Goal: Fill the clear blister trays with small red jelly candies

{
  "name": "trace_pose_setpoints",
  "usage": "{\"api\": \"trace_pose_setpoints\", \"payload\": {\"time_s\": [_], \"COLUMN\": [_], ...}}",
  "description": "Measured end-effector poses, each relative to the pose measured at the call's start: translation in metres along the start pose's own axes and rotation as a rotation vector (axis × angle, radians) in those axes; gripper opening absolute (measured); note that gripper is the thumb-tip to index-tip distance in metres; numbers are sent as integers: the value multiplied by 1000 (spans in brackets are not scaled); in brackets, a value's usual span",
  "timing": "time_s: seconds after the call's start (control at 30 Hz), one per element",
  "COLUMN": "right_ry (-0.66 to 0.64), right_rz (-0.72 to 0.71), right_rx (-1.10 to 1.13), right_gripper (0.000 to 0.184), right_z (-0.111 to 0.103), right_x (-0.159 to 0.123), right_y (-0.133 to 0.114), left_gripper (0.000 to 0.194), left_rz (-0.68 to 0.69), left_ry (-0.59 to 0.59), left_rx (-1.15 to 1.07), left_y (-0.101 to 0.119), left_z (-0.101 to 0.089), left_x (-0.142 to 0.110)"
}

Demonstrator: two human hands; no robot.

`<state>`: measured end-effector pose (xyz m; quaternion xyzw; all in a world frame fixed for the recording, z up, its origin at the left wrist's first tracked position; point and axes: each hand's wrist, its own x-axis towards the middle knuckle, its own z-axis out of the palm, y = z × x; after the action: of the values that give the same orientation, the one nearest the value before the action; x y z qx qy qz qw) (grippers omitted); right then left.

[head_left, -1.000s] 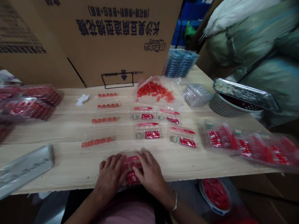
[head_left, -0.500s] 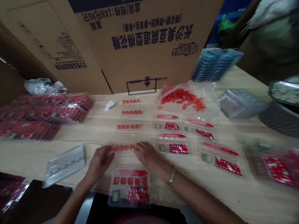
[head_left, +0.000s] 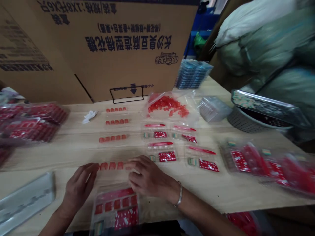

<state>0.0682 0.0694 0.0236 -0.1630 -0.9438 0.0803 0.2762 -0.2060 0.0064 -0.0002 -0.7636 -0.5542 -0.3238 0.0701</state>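
Note:
A clear strip with several red jelly-like pieces (head_left: 112,166) is held level near the middle of the table. At its left end my left hand (head_left: 80,182) pinches it between thumb and fingers. My right hand (head_left: 147,175), with a bracelet on the wrist, grips the right end and hides part of it. Just below the strip, at the table's near edge, lies a clear tray (head_left: 92,213) holding a red stick, a row of red pieces, a spotted red packet (head_left: 126,218) and a small striped piece. Similar strips (head_left: 112,138) lie in a column beyond.
A large cardboard box (head_left: 133,65) stands at the back. An open bag of red pieces (head_left: 167,105) lies in front of it. Trays with packets (head_left: 167,156) sit to the right, stacked red packs (head_left: 36,121) to the left. A grey basket (head_left: 253,123) is at far right.
The view has turned to the right, so things appear farther left. Both hands stay at the strip's ends; the strip now looks nearer and raised.

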Motion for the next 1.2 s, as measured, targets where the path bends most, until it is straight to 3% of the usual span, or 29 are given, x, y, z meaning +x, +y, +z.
{"api": "trace_pose_setpoints", "payload": {"time_s": [0.07,0.13,0.23,0.3,0.4,0.5,0.57,0.73,0.8,0.9,0.97,1.03,1.13,1.2], "right_ry": [125,214,377,430,263,43,-24,94,185,252,187,79,-73,-126], "right_rz": [50,163,518,794,1030,1046,1033,1073,1037,887,794,733,714,719], "right_rx": [48,103,238,270,74,-153,-187,42,188,382,468,492,458,458], "right_gripper": [16,13,18,32,43,33,29,33,36,34,35,38,44,46], "right_z": [-11,-19,-30,-35,-34,-23,-13,3,4,0,3,15,37,45], "right_x": [-23,-46,-71,-79,-80,-77,-74,-60,-49,-38,-37,-39,-38,-32], "right_y": [-3,1,25,48,74,78,73,58,43,3,-31,-61,-86,-86], "left_gripper": [18,17,24,35,34,28,25,27,30,32,35,35,37,40], "left_rz": [34,9,-234,-444,-573,-589,-603,-705,-759,-798,-836,-930,-976,-966], "left_ry": [33,-21,-227,-350,-418,-409,-410,-398,-378,-318,-285,-316,-277,-243], "left_rx": [-89,-240,-485,-527,-464,-445,-446,-434,-429,-429,-440,-397,-302,-294], "left_y": [22,47,80,94,101,98,94,83,77,76,79,81,74,63], "left_z": [9,25,60,87,120,134,134,108,81,21,-16,-38,-42,-36], "left_x": [16,37,76,101,125,125,117,102,93,60,26,-11,-46,-53]}}
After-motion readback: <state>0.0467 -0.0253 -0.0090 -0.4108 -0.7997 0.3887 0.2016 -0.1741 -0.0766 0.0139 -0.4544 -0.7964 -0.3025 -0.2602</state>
